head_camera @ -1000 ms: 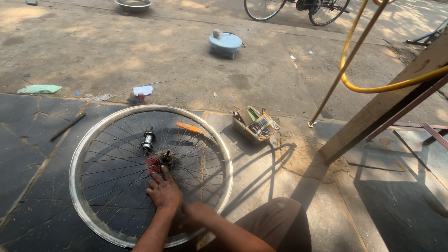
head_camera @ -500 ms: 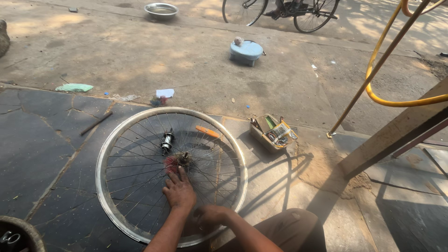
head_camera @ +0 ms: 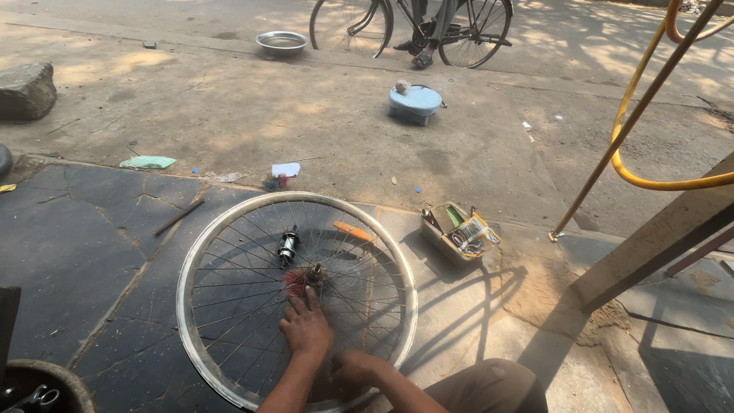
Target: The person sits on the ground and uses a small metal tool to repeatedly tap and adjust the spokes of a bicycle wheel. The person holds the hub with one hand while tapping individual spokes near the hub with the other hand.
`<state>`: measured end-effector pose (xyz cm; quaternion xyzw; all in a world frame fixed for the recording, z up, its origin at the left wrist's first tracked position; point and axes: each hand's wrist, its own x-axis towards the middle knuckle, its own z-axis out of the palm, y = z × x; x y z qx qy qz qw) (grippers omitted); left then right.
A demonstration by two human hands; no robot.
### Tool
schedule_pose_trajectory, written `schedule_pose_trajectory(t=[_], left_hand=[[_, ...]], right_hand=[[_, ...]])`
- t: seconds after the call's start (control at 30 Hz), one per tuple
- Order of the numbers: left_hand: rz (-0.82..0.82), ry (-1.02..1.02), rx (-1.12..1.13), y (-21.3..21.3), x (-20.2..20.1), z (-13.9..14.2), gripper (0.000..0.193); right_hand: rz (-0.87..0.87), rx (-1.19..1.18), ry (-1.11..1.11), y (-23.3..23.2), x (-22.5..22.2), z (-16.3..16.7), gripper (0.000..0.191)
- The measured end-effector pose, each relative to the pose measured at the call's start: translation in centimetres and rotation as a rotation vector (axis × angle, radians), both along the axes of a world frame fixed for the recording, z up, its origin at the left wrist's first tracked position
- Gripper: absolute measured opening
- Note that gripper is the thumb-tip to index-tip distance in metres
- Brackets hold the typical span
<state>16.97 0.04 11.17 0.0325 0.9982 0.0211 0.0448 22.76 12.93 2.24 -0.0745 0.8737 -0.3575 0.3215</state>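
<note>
A silver bicycle wheel lies flat on the dark stone paving in front of me. My left hand rests palm down on the spokes, its fingers spread and pointing at the hub. My right hand sits curled on the spokes nearer the rim, close to my knee; what it grips is hidden. A loose metal hub, an orange strip and a red patch show through the spokes.
A small open box of tools stands right of the wheel. A thin rod lies to the left, a round container at bottom left. Farther off are a blue stool, a metal bowl, a bicycle and a yellow pipe frame.
The view has swung, so the wheel now sits further right and the bicycle and rock come into sight. Both hands stay on the spokes near the hub.
</note>
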Motion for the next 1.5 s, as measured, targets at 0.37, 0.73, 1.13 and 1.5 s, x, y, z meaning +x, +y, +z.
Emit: schedule_pose_trajectory(t=[0.37,0.73,1.13,1.5], left_hand=[[0.003,0.030,-0.004,0.0,0.0,-0.2,0.091],[-0.022,0.045,-0.032,-0.4,-0.1,-0.1,0.089],[0.003,0.121,-0.006,-0.9,-0.7,-0.7,0.086],[0.011,0.077,-0.008,0.4,-0.2,-0.6,0.088]], right_hand=[[0.073,0.046,0.101,0.7,0.8,0.0,0.036],[-0.071,0.029,0.214,-1.7,1.2,1.1,0.052],[-0.123,0.261,0.466,-4.3,1.8,0.0,0.031],[0.186,-0.214,0.016,1.5,-0.8,1.2,0.054]])
